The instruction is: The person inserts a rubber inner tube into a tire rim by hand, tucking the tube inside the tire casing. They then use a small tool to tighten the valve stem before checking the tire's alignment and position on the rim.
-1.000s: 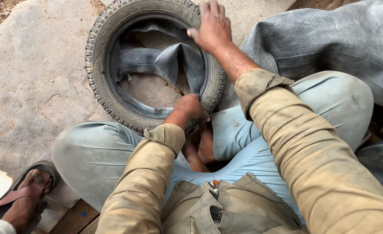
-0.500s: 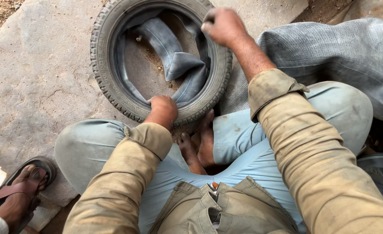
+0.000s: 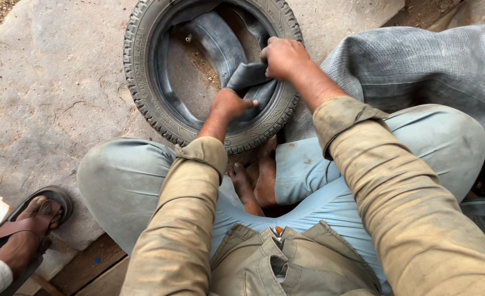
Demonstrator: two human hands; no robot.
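You are tucking the inner tube [image 3: 220,49] into the tyre [image 3: 143,93] lying on the stone floor [image 3: 50,104]. Your left hand [image 3: 228,105] and right hand [image 3: 282,57] both clamp its folded part; next, press that fold under the rim.

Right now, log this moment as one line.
left hand: pressing black rubber inner tube | right hand: gripping tube fold | black treaded tyre: flat on stone slab

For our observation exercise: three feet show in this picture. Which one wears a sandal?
The foot at the bottom left corner, a bystander's, wears a brown sandal on the stone floor. The two bare feet tucked between the seated person's crossed legs have none.
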